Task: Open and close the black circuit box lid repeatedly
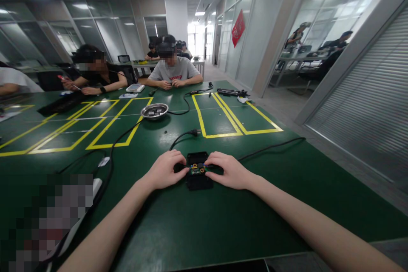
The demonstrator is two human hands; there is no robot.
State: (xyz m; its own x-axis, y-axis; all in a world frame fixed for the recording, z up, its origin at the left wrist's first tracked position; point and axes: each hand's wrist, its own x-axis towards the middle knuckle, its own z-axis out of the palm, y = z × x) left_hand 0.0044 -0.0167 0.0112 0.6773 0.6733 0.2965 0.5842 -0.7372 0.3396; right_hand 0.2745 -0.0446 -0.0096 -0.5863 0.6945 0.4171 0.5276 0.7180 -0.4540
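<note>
A small green circuit board (196, 171) with copper-coloured coils lies over an opened black plastic case (200, 184) on the green table. At the board's left end, the thumb and fingers of my left hand (165, 171) are closed in a pinch. My right hand (230, 171) pinches the opposite end in the same way. Black cables meet the board at both sides, partly covered by my fingers. One cable (270, 148) runs off to the right; a power plug (195, 132) on a short curved cable lies just beyond my left hand.
A metal bowl (154, 111) with small metal parts stands farther back. Yellow tape (223, 135) marks rectangles on the table (255, 221). Black cables and a white-edged object (97, 185), mostly pixelated, lie at left. Two people sit across, with a folded black tripod (232, 92) at back right.
</note>
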